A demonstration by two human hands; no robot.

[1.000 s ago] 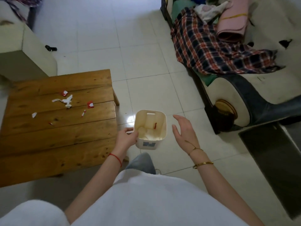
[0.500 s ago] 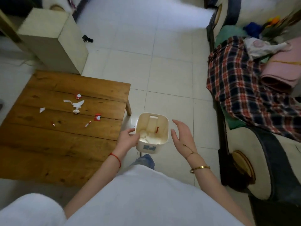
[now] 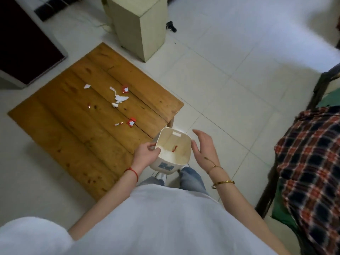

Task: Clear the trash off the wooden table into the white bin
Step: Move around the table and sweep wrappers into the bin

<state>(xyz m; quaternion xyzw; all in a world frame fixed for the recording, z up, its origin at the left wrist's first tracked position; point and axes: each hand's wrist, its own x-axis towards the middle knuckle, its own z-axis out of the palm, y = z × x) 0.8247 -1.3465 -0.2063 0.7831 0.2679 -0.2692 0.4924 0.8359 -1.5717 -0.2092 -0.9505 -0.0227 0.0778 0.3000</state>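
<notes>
My left hand (image 3: pixel 146 155) grips the near left rim of the white bin (image 3: pixel 181 157), held off the floor at the wooden table's (image 3: pixel 77 137) right corner. Inside the bin lie a red scrap (image 3: pixel 174 148) and some white paper. My right hand (image 3: pixel 205 147) is open, fingers spread, close beside the bin's right wall; I cannot tell whether it touches. On the table lie torn white paper (image 3: pixel 119 98), a small white scrap (image 3: pixel 87 86), two red-and-white wrappers (image 3: pixel 125 88) (image 3: pixel 131 122) and a thin red-and-white strip (image 3: pixel 118 124).
A beige box-like cabinet (image 3: pixel 139 26) stands on the tiled floor beyond the table. A dark cabinet (image 3: pixel 25 45) is at far left. At right, a sofa carries a plaid cloth (image 3: pixel 311 162). My jeans and shoes show under the bin.
The view has swung left and tilted, so the table now runs diagonally. The bin, still held by my left hand, has come up over the table's corner. My right hand stays open beside it.
</notes>
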